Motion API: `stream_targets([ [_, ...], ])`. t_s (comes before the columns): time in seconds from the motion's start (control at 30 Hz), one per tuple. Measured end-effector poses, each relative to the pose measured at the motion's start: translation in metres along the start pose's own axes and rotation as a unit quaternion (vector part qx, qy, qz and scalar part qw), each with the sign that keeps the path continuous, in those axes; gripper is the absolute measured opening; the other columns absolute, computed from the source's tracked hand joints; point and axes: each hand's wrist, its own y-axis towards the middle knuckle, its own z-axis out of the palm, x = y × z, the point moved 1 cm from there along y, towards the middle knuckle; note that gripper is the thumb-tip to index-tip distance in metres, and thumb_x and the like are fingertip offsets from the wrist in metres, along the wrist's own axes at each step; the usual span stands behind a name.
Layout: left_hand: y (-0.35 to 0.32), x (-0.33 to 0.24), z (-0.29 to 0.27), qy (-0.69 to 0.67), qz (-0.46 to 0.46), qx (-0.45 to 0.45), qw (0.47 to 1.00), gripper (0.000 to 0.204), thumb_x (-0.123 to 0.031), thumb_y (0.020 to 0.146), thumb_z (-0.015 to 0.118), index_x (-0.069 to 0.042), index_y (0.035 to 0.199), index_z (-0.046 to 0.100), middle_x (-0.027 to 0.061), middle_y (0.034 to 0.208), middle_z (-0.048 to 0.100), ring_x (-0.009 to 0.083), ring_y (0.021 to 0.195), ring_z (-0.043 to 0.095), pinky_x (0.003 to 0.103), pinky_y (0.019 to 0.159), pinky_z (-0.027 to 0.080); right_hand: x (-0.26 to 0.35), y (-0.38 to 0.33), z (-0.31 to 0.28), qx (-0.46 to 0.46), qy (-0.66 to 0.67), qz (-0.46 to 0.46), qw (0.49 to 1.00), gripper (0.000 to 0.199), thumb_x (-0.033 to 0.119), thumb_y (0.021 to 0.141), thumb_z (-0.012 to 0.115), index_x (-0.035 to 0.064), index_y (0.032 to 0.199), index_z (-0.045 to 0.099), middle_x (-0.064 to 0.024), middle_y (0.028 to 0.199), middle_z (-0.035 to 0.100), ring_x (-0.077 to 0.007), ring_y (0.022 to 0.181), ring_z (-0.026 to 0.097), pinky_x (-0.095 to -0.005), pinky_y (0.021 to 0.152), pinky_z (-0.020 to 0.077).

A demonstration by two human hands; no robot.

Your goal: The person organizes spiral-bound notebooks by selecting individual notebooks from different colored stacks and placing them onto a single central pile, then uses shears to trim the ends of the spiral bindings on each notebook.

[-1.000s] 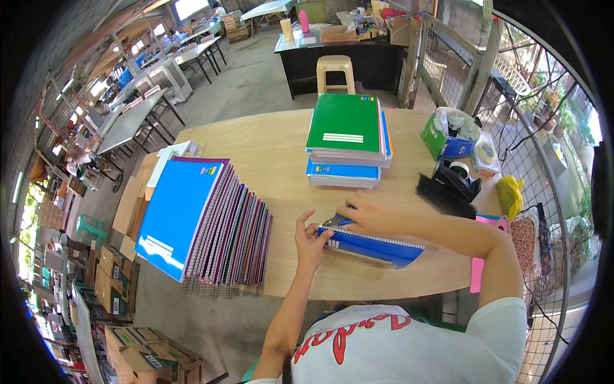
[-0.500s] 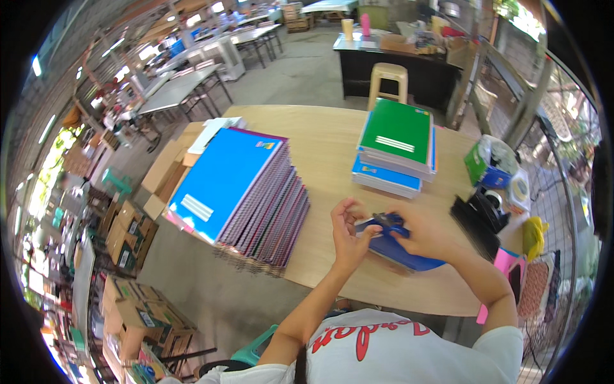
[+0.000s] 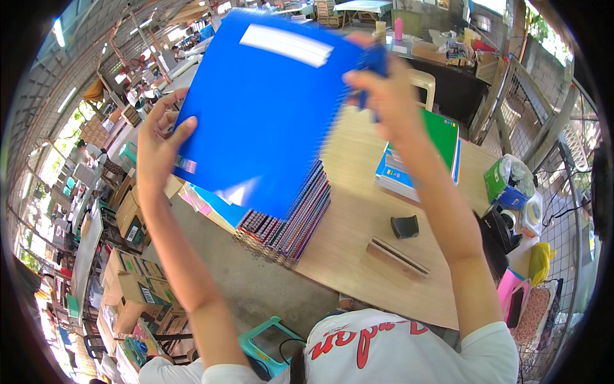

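A blue spiral notebook (image 3: 268, 121) is raised over the left part of the table, its white label strip at the far end. My left hand (image 3: 161, 144) is closed on its left edge, thumb on the cover. At its right edge, my right hand (image 3: 400, 96) grips a blue-handled hand tool (image 3: 374, 70), blurred by motion; whether these fingers also pinch the notebook is unclear. Beneath the notebook, partly covered, stands a tall stack of spiral notebooks (image 3: 291, 230). Behind my right forearm sits a shorter pile topped by a green notebook (image 3: 442, 137).
A small black block (image 3: 405, 226) and a narrow wooden strip (image 3: 398, 256) lie on the table (image 3: 345, 249). Along the right side are a green and blue box (image 3: 508, 182) with a plastic bag, a black holder (image 3: 502, 227) and a yellow cloth (image 3: 542, 262). A green stool (image 3: 272, 342) stands below.
The blue notebook has gone from the table near my body up and left, over the tall stack. Both hands rose with it, uncovering the black block and wooden strip.
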Motion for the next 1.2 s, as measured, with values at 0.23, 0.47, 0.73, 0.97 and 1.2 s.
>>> stream_targets([
  [0.23, 0.027, 0.153, -0.057, 0.131, -0.107, 0.203, 0.964, 0.042, -0.012, 0.090, 0.069, -0.003, 0.130, 0.063, 0.0042, 0.097, 0.071, 0.0084, 0.083, 0.063, 0.026, 0.074, 0.050, -0.131, 0.011, 0.078, 0.126, -0.090, 0.104, 0.982, 0.048, 0.006, 0.073, 0.076, 0.0003, 0.119, 0.063, -0.0110, 0.090, 0.069, -0.0181, 0.074, 0.065, -0.0303, 0.063, 0.0500],
  [0.47, -0.015, 0.198, -0.018, 0.406, 0.016, 0.120, 0.906, 0.036, -0.029, 0.094, 0.063, -0.021, 0.129, 0.067, 0.0151, 0.124, 0.059, 0.0283, 0.108, 0.058, 0.039, 0.097, 0.044, -0.166, 0.005, 0.055, 0.156, -0.294, 0.115, 0.936, 0.050, 0.022, 0.070, 0.083, -0.0015, 0.111, 0.067, -0.0178, 0.092, 0.068, -0.0272, 0.085, 0.066, -0.0377, 0.076, 0.0514],
  [0.73, -0.056, 0.056, 0.055, 0.217, 0.214, -0.160, 0.939, 0.042, -0.021, 0.090, 0.065, -0.007, 0.130, 0.062, 0.0187, 0.136, 0.052, 0.0331, 0.121, 0.052, 0.042, 0.103, 0.041, -0.124, -0.090, -0.080, 0.035, -0.392, -0.085, 0.915, 0.055, 0.023, 0.077, 0.081, 0.0053, 0.125, 0.062, -0.0158, 0.105, 0.054, -0.0335, 0.099, 0.056, -0.0407, 0.085, 0.0476],
  [0.97, -0.092, 0.021, 0.333, -0.082, 0.157, 0.226, 0.958, 0.041, -0.008, 0.076, 0.076, -0.005, 0.116, 0.066, 0.0177, 0.120, 0.062, 0.0350, 0.110, 0.061, 0.042, 0.093, 0.050, -0.222, -0.308, -0.325, -0.060, -0.668, 0.237, 0.703, 0.059, 0.028, 0.077, 0.081, 0.0080, 0.128, 0.060, -0.0184, 0.110, 0.053, -0.0376, 0.105, 0.051, -0.0474, 0.087, 0.0462],
  [1.2, 0.020, 0.188, 0.494, 0.056, -0.216, 0.231, 0.947, 0.065, -0.034, 0.073, 0.085, 0.003, 0.121, 0.061, 0.0223, 0.110, 0.066, 0.0334, 0.105, 0.065, 0.045, 0.090, 0.052, -0.215, -0.338, -0.321, -0.055, -0.617, 0.166, 0.767, 0.071, 0.029, 0.075, 0.082, 0.0110, 0.137, 0.052, -0.0179, 0.128, 0.048, -0.0351, 0.120, 0.048, -0.0489, 0.096, 0.0438],
])
